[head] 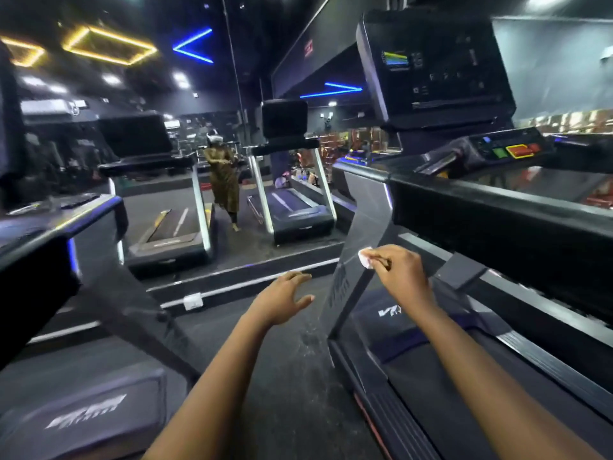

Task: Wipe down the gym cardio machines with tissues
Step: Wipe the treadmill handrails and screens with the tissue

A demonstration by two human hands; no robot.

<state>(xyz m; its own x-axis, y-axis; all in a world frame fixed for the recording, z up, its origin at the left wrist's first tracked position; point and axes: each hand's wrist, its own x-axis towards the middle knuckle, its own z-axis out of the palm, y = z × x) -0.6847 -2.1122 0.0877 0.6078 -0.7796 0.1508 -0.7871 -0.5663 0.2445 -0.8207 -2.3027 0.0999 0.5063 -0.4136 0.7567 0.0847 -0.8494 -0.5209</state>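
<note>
right hand (399, 273) pinches a tissue (365, 257) on the right treadmill's upright (363, 247), left hand (282, 302) loose and empty. console (434, 68) probably still to do.

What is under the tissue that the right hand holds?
The tissue, pinched by the right hand, lies against the treadmill's slanted grey upright. The patch of upright beneath it is covered, so its state cannot be seen.
</note>
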